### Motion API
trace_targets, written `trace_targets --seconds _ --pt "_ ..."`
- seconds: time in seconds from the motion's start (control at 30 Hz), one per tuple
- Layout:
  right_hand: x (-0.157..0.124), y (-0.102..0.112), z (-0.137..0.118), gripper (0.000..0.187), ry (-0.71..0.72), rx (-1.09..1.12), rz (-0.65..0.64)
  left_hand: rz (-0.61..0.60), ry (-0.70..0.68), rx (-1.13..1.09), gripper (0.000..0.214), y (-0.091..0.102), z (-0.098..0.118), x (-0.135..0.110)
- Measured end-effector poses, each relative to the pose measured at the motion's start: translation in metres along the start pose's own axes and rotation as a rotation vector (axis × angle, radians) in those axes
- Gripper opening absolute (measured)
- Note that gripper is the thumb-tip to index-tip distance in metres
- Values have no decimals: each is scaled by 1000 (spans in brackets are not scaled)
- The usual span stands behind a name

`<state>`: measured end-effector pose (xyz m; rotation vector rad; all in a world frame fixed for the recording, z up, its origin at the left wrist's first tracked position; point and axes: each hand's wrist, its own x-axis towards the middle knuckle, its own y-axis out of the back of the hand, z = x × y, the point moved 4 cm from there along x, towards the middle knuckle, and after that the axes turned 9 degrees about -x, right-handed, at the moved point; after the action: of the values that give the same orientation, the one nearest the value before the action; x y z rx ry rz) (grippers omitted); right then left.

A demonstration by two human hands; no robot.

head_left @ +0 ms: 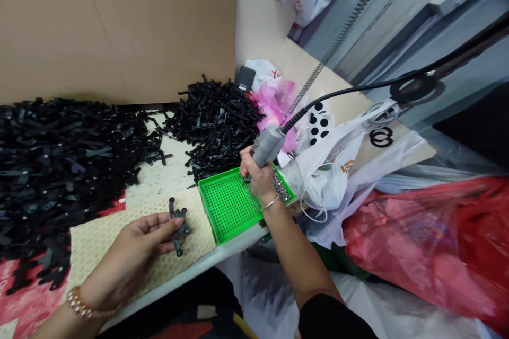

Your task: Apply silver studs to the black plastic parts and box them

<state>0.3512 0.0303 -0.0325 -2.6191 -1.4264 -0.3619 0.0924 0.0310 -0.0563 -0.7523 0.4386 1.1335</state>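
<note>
My left hand (133,246) rests over a cream honeycomb mat (99,243) and pinches a small cluster of black plastic parts (178,222) at its fingertips. My right hand (256,172) is wrapped round a grey electric screwdriver (268,145), its tip pointing down into a green perforated tray (228,204). A pile of small silver screws (281,185) lies along the tray's right side. A black cable and a coiled spring lead (338,37) run up from the screwdriver.
Large heaps of black plastic parts (55,164) cover the table's left and another heap (217,119) lies behind the tray. A cardboard wall (119,26) stands at the back. White, pink and red plastic bags (417,238) crowd the right side.
</note>
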Motion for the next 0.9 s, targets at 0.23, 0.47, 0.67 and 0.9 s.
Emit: trace_targets --seconds 0.23,0.47,0.67,0.9 --pt "1 4 -15 29 -11 53 80 -38 -34 -19 16 -6 4 -4" --pt "-24 -57 -66 34 -29 326 -15 -69 -52 -72 12 -7 1 -1" --pt "-42 -115 -58 33 -157 401 -177 -83 -62 -101 11 -5 -4 5" --pt "-42 -124 -50 30 -195 423 -168 -96 -66 -113 7 -4 -6 7"
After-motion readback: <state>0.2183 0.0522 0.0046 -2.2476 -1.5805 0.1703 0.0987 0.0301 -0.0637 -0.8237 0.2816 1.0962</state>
